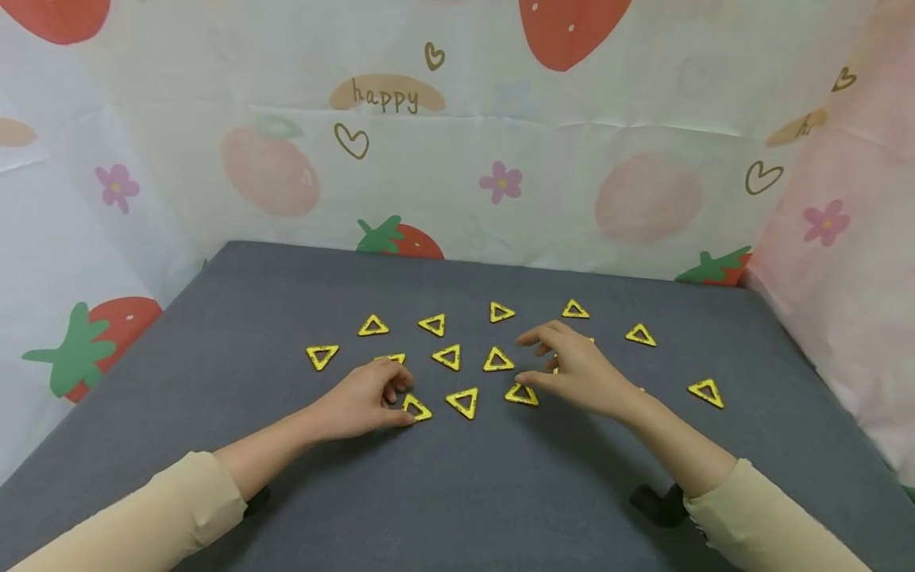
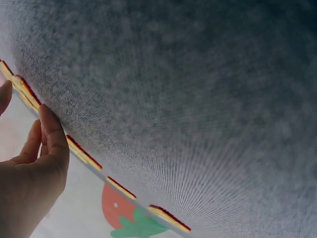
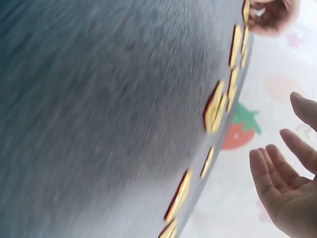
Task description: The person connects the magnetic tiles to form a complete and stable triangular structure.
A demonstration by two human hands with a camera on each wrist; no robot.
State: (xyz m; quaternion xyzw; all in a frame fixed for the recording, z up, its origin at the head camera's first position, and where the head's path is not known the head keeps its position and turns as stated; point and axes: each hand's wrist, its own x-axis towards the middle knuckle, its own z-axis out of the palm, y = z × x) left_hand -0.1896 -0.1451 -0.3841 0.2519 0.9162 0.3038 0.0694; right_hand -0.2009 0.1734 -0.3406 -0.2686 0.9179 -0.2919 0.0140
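Many yellow triangular frames lie spread on the grey tabletop. My left hand (image 1: pixel 364 401) is low at the left front, fingers loosely bent, with the thumb tip overlapping the edge of a yellow triangle (image 1: pixel 417 408). In the left wrist view, the thumb and index finger (image 2: pixel 54 136) of that hand stand apart, with triangle edges (image 2: pixel 27 92) showing between them. My right hand (image 1: pixel 575 369) hovers palm inward at the right, fingers spread and relaxed, holding nothing. Its thumb tip overlaps another triangle (image 1: pixel 522 395) in the head view; it partly hides others behind it.
More triangles lie around, such as a left one (image 1: pixel 322 357), a far one (image 1: pixel 575 309) and a right one (image 1: pixel 707 393). A printed curtain (image 1: pixel 457 183) with strawberries hangs behind the table (image 1: pixel 443 492) and at both sides.
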